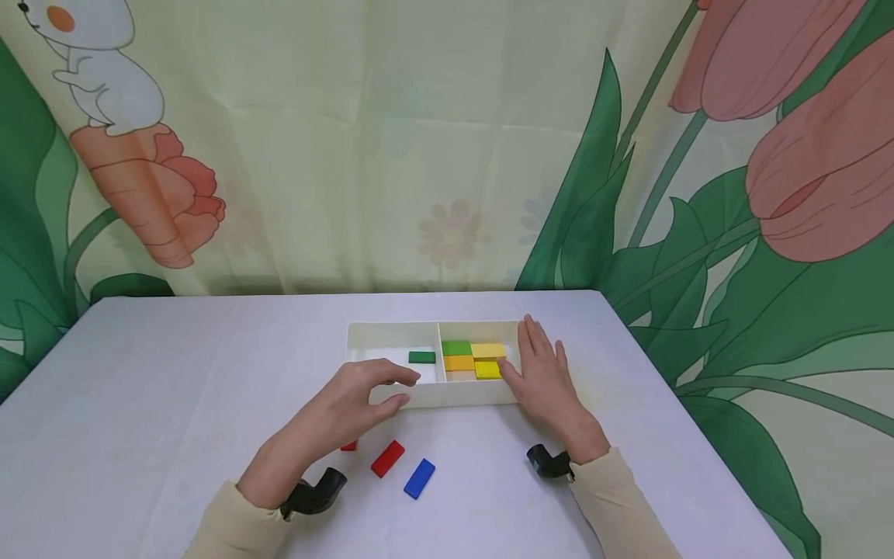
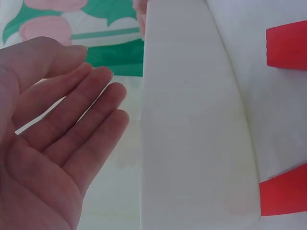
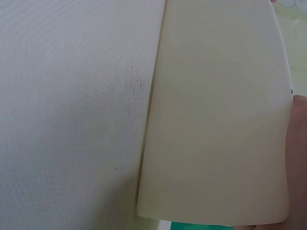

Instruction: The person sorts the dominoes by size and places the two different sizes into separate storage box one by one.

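A white two-compartment box (image 1: 461, 395) stands on the table. My left hand (image 1: 342, 400) hovers by the front wall of its left compartment, thumb and fingers apart and nothing between them; the left wrist view shows the same bare palm (image 2: 53, 158). In that compartment lies a dark green block (image 1: 422, 357). My right hand (image 1: 548, 380) rests at the box's right end, fingers straight, thumb near a yellow block (image 1: 487, 370). Beside that block in the right compartment lie a light green block (image 1: 457, 348), an orange block (image 1: 459, 362) and a pale yellow block (image 1: 487, 350).
In front of the box, a red block (image 1: 387, 459) and a blue block (image 1: 419, 478) lie on the white tablecloth (image 1: 174, 388). Another red block (image 1: 348, 446) is partly covered by my left hand. A printed curtain (image 1: 314, 155) hangs behind the table.
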The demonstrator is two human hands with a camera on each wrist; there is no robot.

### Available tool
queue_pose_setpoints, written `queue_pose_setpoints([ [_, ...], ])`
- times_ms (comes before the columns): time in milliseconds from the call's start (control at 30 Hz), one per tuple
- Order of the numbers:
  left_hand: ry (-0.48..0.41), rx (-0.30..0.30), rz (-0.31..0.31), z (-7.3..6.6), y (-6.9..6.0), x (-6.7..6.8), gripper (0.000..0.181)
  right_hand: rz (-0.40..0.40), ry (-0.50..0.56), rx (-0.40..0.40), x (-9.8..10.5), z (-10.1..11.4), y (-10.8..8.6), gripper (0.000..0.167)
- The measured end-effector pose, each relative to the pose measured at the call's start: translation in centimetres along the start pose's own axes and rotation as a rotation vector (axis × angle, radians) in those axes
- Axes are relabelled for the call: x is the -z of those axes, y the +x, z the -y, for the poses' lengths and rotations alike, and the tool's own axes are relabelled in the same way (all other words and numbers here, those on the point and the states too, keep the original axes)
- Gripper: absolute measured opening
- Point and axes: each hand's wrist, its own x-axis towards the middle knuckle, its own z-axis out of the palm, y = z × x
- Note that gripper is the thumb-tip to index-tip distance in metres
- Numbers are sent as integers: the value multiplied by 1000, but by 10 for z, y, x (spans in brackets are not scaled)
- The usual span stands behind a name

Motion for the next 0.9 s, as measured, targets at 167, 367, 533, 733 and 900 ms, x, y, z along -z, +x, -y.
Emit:
queue_pose_setpoints([
  [167,-6,33,34,0,-5,2,27,-10,-2,39,-1,0,-1,77],
  [367,-9,55,76,3,-12,1,27,-9,-27,47,-2,0,-1,74],
  [533,-8,42,100,9,-13,-4,26,-6,-25,47,0,0,-2,73],
  [733,-47,58,162,14,-13,-10,24,-10,-20,57,0,-1,-1,73],
  [900,-80,78,211,16,-11,-21,22,-7,-14,54,1,-1,-2,73],
])
